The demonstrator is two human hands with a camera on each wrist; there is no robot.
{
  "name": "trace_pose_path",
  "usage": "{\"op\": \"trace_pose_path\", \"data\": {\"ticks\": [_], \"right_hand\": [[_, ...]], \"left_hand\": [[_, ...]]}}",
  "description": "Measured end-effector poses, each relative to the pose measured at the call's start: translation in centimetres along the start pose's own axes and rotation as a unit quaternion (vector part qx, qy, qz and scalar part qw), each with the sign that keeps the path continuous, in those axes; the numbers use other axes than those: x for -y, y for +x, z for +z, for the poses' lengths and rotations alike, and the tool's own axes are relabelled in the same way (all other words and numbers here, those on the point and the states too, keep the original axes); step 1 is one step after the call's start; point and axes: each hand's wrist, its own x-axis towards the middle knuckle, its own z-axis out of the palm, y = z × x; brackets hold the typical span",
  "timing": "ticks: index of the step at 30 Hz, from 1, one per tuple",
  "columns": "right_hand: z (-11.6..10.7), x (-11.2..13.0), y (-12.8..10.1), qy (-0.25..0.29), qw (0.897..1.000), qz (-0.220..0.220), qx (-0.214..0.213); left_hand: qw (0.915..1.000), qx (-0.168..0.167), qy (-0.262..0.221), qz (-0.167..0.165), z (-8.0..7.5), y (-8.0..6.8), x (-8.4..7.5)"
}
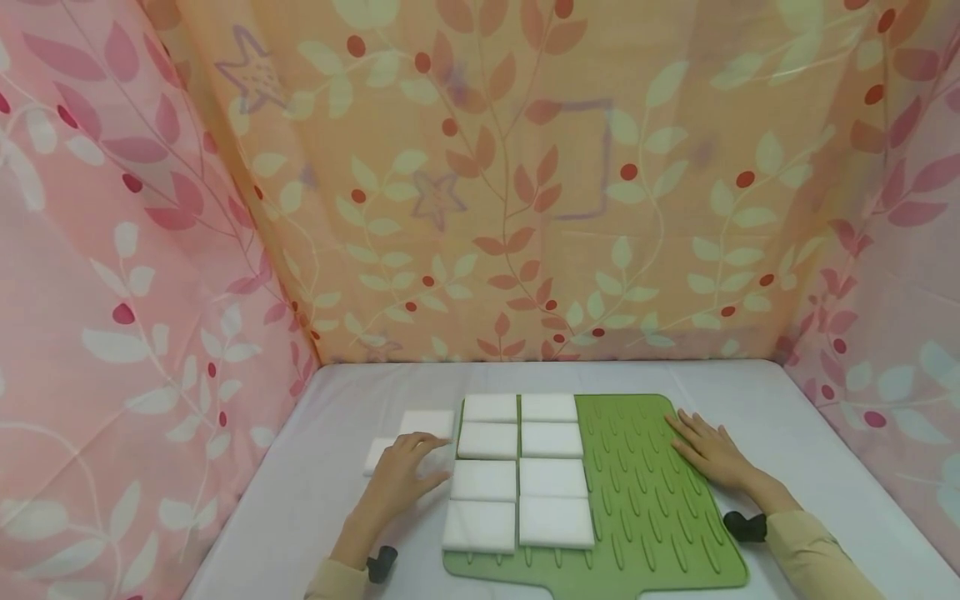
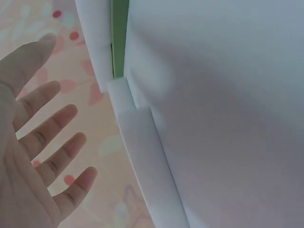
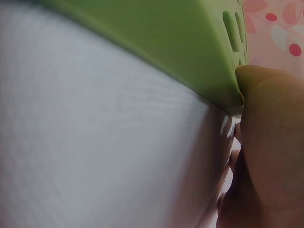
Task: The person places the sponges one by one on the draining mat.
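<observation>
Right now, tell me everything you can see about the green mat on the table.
The green mat lies flat on the white table, looking like soft silicone or rubber with rows of raised oval ridges and rounded corners; a tab juts out at its near edge. Eight white rectangular blocks cover its left part in two columns of four. The right hand rests flat with straight fingers on its right edge. The left hand is off the mat, over loose white blocks beside it.
</observation>
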Motion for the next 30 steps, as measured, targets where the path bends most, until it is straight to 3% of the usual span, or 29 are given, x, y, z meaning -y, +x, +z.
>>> {"op": "trace_pose_path", "data": {"ticks": [4,11,23,30], "right_hand": [[0.1,0.0,-0.1,0.002,1.0,-0.006,-0.007],[0.5,-0.2,-0.2,0.004,0.999,-0.031,-0.036],[0.5,-0.4,-0.1,0.005,0.999,-0.017,-0.027],[0.3,-0.4,0.0,-0.004,1.0,0.005,0.002]], "left_hand": [[0.9999,-0.01,0.013,0.0,0.0,-0.2,1.1],[0.9994,0.001,0.028,-0.018,-0.2,-0.4,2.8],[0.9971,0.039,0.028,-0.059,-0.5,-0.9,4.7],[0.9943,0.063,0.022,-0.083,-0.5,-1.1,5.5]]}}
